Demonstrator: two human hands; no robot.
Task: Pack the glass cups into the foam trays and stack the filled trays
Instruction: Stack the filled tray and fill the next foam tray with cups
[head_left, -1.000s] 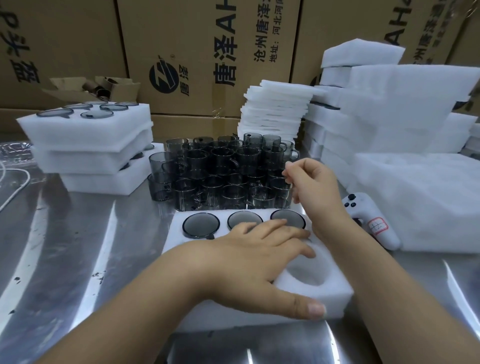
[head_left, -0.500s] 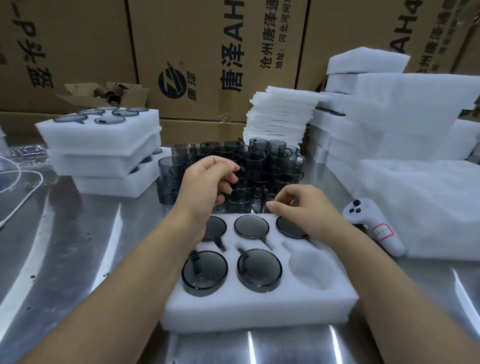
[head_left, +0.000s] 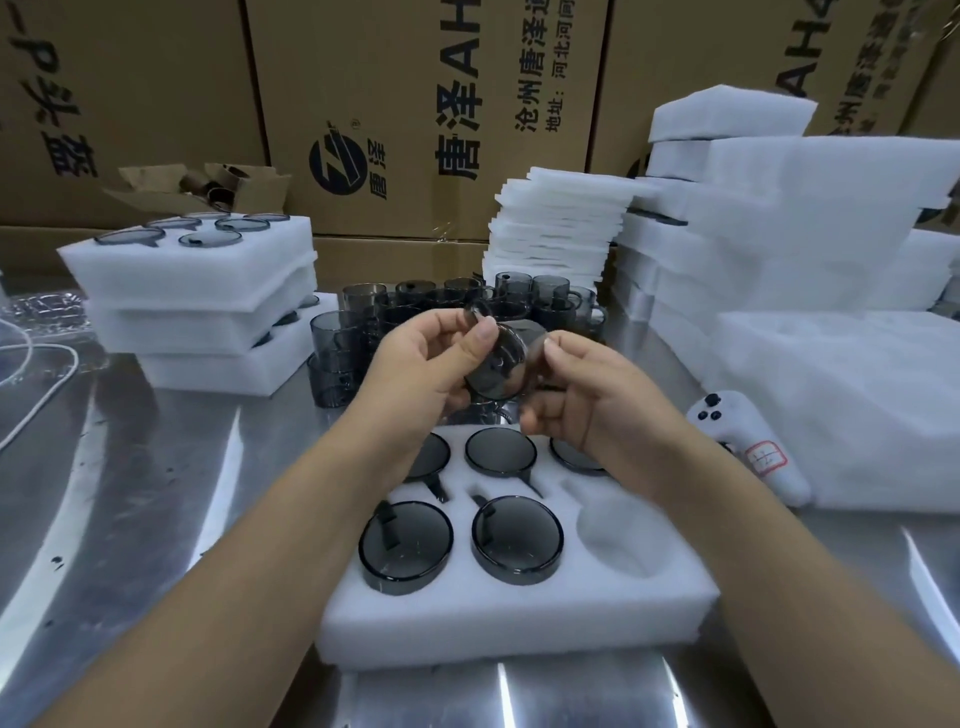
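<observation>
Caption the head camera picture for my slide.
Left hand and right hand hold a glass cup near a foam tray holding five cups, one pocket empty.

light: bright, overhead | glare: white streaks on steel table (head_left: 130, 467) | edges: wide-angle bowing | focus: corners soft

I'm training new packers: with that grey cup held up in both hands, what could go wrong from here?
The smoky grey glass cup is pinched aloft by the left hand and right hand, above the packed cups in the white foam tray; a slip could crack glass against glass.
Only the front right pocket is empty; if the handle misses its slot, the cup may sit proud.
</observation>
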